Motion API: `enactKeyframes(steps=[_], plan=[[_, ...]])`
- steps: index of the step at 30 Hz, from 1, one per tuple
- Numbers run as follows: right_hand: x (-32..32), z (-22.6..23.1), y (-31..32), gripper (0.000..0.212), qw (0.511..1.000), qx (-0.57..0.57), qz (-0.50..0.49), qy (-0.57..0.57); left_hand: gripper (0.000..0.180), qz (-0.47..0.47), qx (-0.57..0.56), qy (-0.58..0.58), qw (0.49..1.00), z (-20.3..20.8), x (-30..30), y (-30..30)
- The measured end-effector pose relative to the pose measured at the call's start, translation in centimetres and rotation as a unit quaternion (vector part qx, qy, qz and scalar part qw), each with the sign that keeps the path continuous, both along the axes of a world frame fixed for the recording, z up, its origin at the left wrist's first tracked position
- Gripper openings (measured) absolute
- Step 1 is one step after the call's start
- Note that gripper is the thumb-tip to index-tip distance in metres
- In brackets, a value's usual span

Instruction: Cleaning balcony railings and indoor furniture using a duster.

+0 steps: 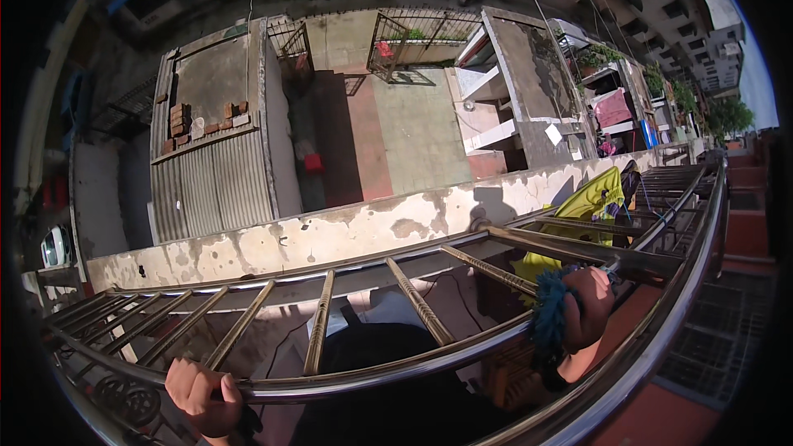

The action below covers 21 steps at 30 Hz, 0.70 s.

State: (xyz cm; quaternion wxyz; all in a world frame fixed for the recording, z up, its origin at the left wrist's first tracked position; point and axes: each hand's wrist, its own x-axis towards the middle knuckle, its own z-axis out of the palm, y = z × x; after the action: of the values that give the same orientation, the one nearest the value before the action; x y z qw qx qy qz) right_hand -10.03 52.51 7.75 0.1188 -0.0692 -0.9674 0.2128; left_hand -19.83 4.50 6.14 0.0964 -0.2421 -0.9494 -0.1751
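My left hand (202,396) is closed around the shiny metal top rail (347,384) of a balcony railing, its fingers curled over the bar. Further right, my right hand (586,306) is closed on a shaggy teal duster (548,314) beside the same rail, where the rail meets a cross bar. Part of the duster is hidden behind the hand. Gold-coloured twisted bars (420,301) run between the rails. A bright yellow cloth (596,205) hangs over the railing beyond my right hand.
Past the railing, a stained wall ledge (363,231) drops to a courtyard (413,140) far below, with an open metal gate (388,41). Bricks (179,120) lie on a lower roof at left. Another thick curved rail (661,355) passes on the right.
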Motion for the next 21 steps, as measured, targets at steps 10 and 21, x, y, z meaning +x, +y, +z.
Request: enactKeyframes(steps=[10, 21], plan=[[-1.6, 0.8, 0.2, 0.017, 0.998, -0.002, 0.002, -0.058, 0.034, 0.063, -0.042, -0.046, 0.996, -0.1, 0.8, -0.2], [-2.3, 0.8, 0.7, 0.018, 0.993, 0.006, 0.018, -0.117, 0.039, 0.063, -0.018, -0.104, 0.992, -0.2, 0.6, -0.6]])
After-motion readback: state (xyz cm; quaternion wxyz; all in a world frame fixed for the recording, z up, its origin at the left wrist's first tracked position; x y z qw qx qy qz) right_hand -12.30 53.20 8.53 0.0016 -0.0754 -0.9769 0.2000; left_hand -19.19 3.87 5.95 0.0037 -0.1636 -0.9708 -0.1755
